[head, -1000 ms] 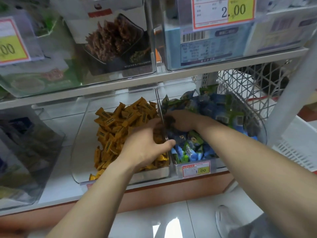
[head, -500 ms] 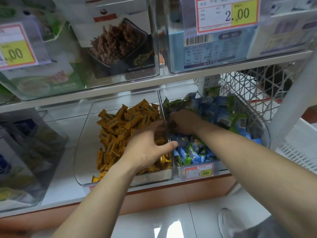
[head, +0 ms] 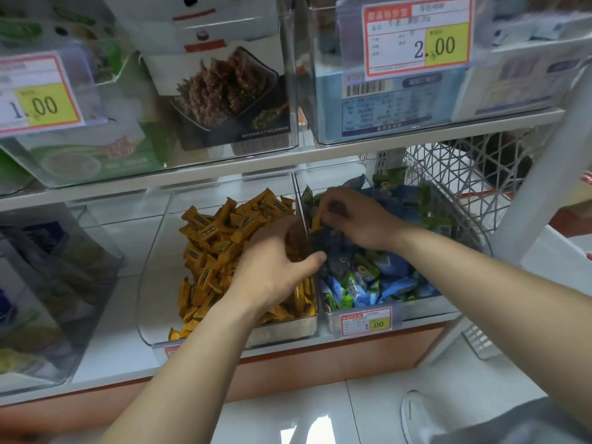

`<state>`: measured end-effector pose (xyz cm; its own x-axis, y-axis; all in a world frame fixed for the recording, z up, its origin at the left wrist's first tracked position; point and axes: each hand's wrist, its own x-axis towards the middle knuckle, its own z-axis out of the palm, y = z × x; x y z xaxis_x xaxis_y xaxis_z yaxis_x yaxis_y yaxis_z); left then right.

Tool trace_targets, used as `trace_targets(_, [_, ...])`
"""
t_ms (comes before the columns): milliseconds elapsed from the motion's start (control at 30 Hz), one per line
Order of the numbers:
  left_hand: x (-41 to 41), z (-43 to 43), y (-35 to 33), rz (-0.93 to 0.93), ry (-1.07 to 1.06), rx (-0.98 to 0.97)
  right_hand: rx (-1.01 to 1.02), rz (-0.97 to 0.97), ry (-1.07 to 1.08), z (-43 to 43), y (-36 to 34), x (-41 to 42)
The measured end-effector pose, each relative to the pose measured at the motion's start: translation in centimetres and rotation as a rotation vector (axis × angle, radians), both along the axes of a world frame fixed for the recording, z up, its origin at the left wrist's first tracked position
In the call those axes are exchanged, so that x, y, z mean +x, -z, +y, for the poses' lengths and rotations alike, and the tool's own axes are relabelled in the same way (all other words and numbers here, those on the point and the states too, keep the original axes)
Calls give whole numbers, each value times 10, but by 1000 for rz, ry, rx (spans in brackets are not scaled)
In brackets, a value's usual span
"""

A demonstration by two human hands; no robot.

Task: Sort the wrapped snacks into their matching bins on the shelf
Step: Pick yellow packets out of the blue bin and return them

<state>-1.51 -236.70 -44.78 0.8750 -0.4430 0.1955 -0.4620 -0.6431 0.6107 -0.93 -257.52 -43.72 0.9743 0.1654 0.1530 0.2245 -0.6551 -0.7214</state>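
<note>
On the lower shelf two clear bins stand side by side, their walls just beside each other. The left bin holds a heap of orange snacks. The right bin holds blue and green snacks and has a small price tag on its front.

The right hand hangs over the back half of the right bin, knuckles up. Its thumb and forefinger are pinched on one orange-wrapped snack, and the other fingers are curled in beside them. The snack juts down and to the left from the fingertips. It is above the blue and green heap, just beside the dividing wall and still on the right bin's side of it.

The left hand lies palm down over the right part of the left bin. Its thumb is stretched out to the right, with the tip at the dividing wall. Its fingers bend down toward the orange heap and are blurred, so I cannot tell whether they hold anything. The two hands are near each other but apart, with the pinched snack between them.

A white wire basket stands to the right of the bins. Larger clear bins with price tags sit on the upper shelf. A pale shoe shows on the tiled floor.
</note>
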Motion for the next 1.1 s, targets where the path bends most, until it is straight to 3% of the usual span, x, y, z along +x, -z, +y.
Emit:
trace_targets(233, [-9, -16, -12, -95, 4, -269, 487, 132, 38, 20, -20, -33])
trace_targets(300, [-6, -13, -12, -91, -58, -291, 504, 109, 83, 16, -22, -30])
trace_targets(400, [5, 10, -10, -62, -204, -168, 346, 8, 271, -6, -16, -11])
trace_targets(500, [16, 29, -5, -154, -312, 178, -62, -47, 261, -26, -1, 13])
trace_targets(600, [12, 23, -4, -188, -230, 147, -368, -40, 154, -26, 13, 39])
trace_targets(767, [-1, 2, 3, -51, -32, 98, -632, 1, 107, -17, 26, 70])
trace_targets(933, [-1, -3, 7, -37, 9, 102, -708, -122, 199, -12, 38, 77])
trace_targets(1100, [3, -1, 7, 6, 5, 46, -431, -147, 234, -17, 29, 63])
